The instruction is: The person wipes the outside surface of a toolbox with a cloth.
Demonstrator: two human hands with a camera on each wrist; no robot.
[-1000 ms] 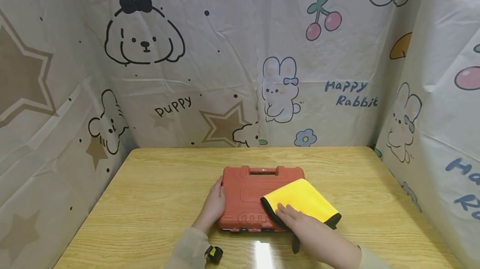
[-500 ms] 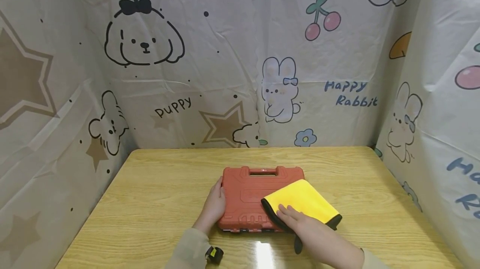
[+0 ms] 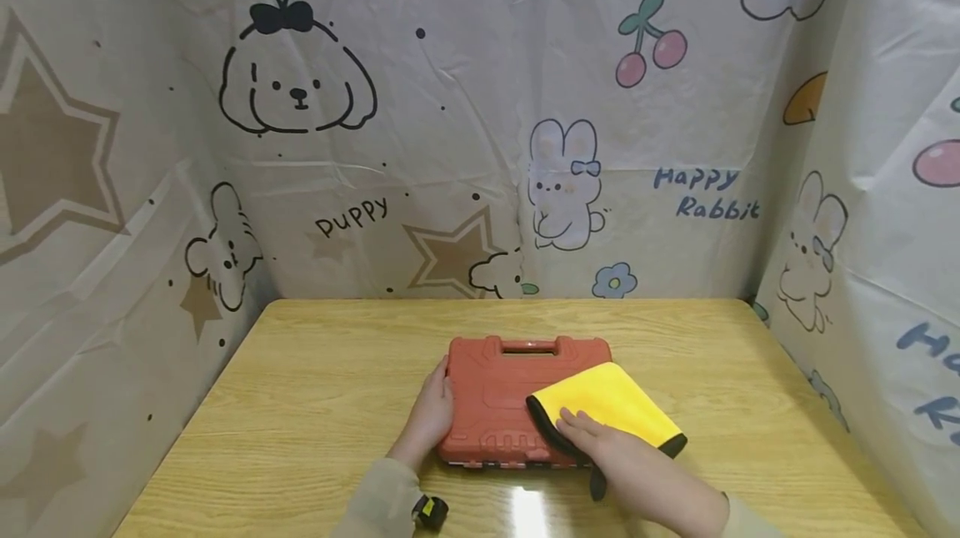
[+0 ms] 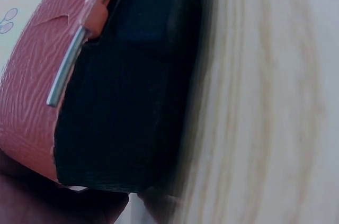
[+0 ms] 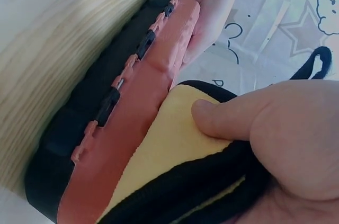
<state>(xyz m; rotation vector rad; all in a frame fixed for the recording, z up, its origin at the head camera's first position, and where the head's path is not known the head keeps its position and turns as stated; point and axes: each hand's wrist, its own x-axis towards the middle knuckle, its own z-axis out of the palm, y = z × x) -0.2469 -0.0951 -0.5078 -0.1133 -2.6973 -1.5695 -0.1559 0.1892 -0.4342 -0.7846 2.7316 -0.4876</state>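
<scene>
A red plastic tool case with a black base lies closed on the table, its handle toward the back wall. My left hand holds it by the left side; in the left wrist view, darkened fingers show at the case's end. Over the right front part of the lid lies a folded yellow cloth with black edging. My right hand presses on this cloth, fingers straight on top. In the right wrist view its thumb rests on the yellow side.
A small black thing with a yellow patch sits on the wooden table beside my left sleeve. Cartoon-printed sheets wall off the back and both sides. Latches line the case's front edge.
The head view has tilted slightly, so everything sits a little lower. Both hands keep their places on the case and cloth.
</scene>
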